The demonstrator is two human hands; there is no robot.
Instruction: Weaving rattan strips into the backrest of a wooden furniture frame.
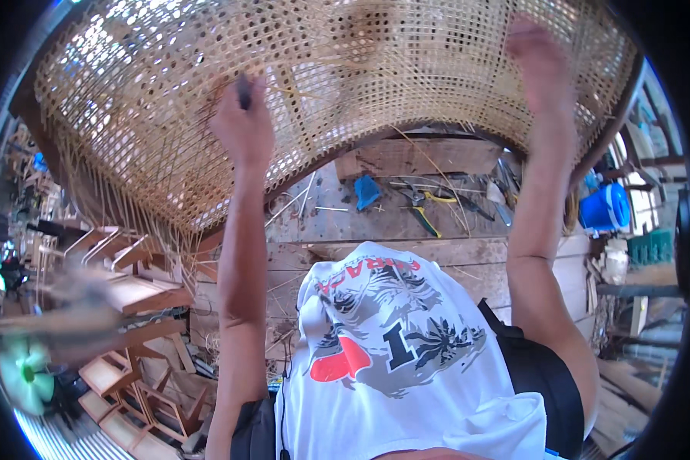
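Cane weave [406, 84] looks light, springy, fragile, best held by its wooden rim [42, 130], the left hand [241, 129] gripping a dark tool [244, 91], the right hand's grip [540, 54] too blurred to tell.

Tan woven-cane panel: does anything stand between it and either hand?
Nothing visible does: the bare left hand, with a small black object, and the blurred bare right hand are both directly at the tan woven-cane panel.
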